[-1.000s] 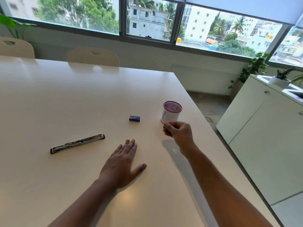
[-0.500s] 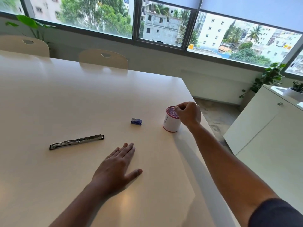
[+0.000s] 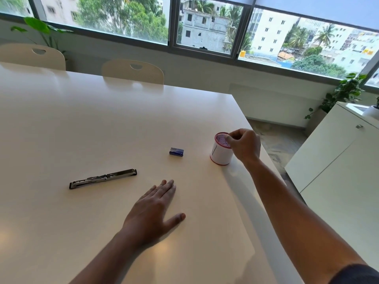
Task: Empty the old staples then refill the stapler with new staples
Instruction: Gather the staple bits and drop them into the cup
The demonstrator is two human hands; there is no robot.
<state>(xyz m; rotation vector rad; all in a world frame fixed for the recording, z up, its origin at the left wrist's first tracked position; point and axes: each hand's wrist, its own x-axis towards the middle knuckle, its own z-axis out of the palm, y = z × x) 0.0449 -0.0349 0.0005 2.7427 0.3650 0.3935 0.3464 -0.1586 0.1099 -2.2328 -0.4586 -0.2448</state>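
The metal stapler lies opened out flat on the white table, left of centre. A small blue staple box sits farther back, between the stapler and a white cup with a red rim. My right hand hovers over the cup's right rim with its fingers curled and the fingertips pinched together above the opening. Anything between the fingertips is too small to see. My left hand rests flat on the table, fingers straight, to the right of the stapler and apart from it.
The table's right edge runs just past the cup. A white cabinet stands to the right across a floor gap. Two chairs are tucked in at the far edge below the windows.
My right hand has risen from the table in front of the cup to above its rim. The left hand, stapler and staple box have stayed put.
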